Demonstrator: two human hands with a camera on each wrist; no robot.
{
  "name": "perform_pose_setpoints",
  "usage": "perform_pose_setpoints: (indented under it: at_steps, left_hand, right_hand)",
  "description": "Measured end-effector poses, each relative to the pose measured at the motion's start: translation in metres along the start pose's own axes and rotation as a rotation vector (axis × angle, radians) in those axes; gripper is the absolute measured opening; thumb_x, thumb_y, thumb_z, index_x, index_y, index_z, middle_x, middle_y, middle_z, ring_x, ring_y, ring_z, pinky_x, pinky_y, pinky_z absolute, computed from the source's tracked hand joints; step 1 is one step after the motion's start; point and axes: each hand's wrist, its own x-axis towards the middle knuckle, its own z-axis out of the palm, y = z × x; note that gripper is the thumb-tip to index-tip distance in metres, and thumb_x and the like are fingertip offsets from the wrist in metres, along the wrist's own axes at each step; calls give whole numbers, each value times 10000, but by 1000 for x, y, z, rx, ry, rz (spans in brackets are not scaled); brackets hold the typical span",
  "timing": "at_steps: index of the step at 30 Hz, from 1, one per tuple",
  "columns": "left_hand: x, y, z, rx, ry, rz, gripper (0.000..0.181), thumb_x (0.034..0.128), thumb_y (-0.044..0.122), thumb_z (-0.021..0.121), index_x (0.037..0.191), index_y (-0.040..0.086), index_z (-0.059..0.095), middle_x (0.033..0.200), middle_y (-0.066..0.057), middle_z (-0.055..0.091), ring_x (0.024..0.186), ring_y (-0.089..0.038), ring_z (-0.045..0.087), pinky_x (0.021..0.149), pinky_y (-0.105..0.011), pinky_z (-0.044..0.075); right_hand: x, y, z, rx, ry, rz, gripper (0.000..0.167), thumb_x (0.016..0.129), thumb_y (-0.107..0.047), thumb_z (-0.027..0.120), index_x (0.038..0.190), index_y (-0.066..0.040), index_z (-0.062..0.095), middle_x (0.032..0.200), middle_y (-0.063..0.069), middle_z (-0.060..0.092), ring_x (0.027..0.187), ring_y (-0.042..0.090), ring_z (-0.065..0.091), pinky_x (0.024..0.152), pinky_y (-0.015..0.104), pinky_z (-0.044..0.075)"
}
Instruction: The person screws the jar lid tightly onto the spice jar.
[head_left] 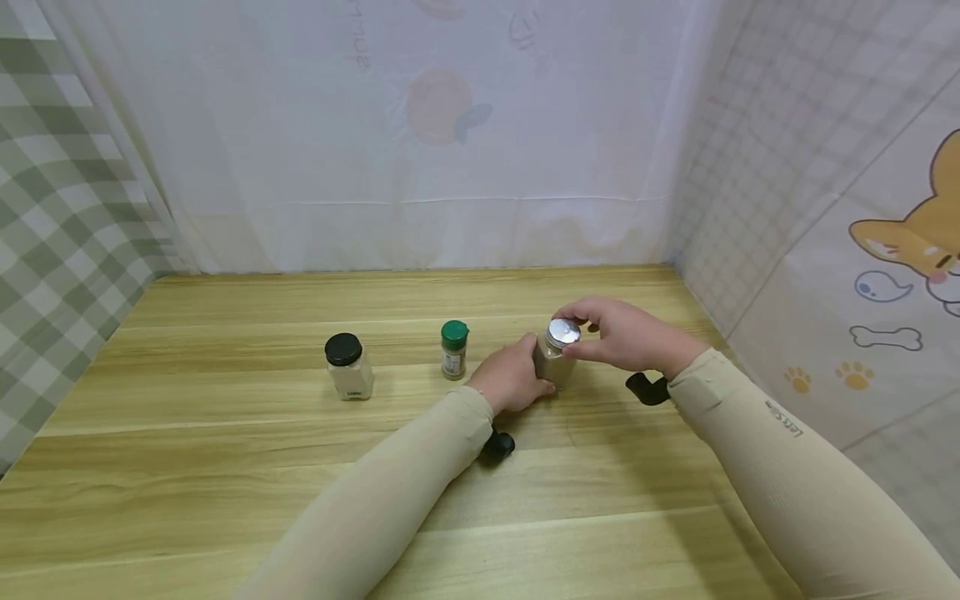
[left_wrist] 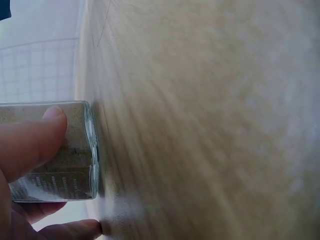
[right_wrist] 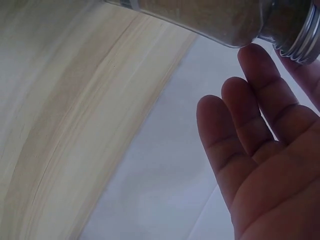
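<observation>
A clear glass spice jar (head_left: pixel 555 372) with brownish powder in it stands upright on the wooden table, topped by a silver metal lid (head_left: pixel 564 332). My left hand (head_left: pixel 510 377) grips the jar's body low down, near the tabletop. In the left wrist view the thumb (left_wrist: pixel 35 145) lies across the glass (left_wrist: pixel 75 135), with fingers on the far side. With thumb and forefinger my right hand (head_left: pixel 626 335) pinches the lid's edge. The right wrist view shows the other fingers (right_wrist: pixel 217 125) spread away from the jar (right_wrist: pixel 210 17); the thumb is hidden there.
A small green-capped spice bottle (head_left: pixel 453 354) stands left of the jar. Farther left is a black-lidded jar (head_left: pixel 349 371) of pale contents. White printed cloth (head_left: pixel 420 167) hangs behind the table (head_left: pixel 225 467), and another patterned sheet (head_left: pixel 817 275) borders the right side.
</observation>
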Motion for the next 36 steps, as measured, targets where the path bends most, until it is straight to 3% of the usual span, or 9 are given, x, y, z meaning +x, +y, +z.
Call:
perform_pose_setpoints:
  at_steps: [8,15,24,28,32,36]
  left_hand:
    - [1,-2,1,-29,-7,4,657,939,477,788,1418,140,491,1391,-86,660,1243,-252,655,1075,-433,519]
    - [2,0,0,-9,-7,5,636,970,485,745,1435,133,490,1412,-89,655,1270,-255,648,1086,-429,509]
    - [2,1,-1,12,-16,-1,618,969,495,741,1409,139,491,1399,-85,659,1255,-244,653,1068,-418,522]
    - [2,1,-1,16,-19,0,620,970,495,740,1412,138,489,1403,-87,657,1261,-246,651,1069,-423,522]
    - [2,0,-2,6,-27,-3,636,973,481,742,1441,141,478,1438,-86,641,1298,-255,637,1093,-436,509]
    - [2,0,-2,2,-33,-4,656,975,478,740,1466,142,463,1459,-84,629,1322,-257,625,1105,-440,502]
  right_hand:
    - [1,1,2,-12,-12,18,342,977,-119,758,1304,-75,669,1203,52,700,1152,243,635,980,466,529]
    - [2,-1,4,-2,-4,-7,275,972,-111,757,1233,-70,680,1162,48,710,1135,246,647,991,503,526]
    - [3,0,6,-23,41,29,256,941,-180,808,1117,-69,659,1135,72,715,1154,289,657,1008,496,518]
    - [2,0,5,-34,53,20,390,932,-229,825,1225,-42,648,1204,109,706,1172,305,651,1028,537,512]
    - [0,0,2,-33,49,-47,530,938,-169,800,1402,-11,601,1304,147,692,1237,339,636,1067,610,487]
    - [1,0,2,-43,34,-96,453,936,-69,755,1373,-26,644,1321,116,700,1223,303,638,1047,569,504]
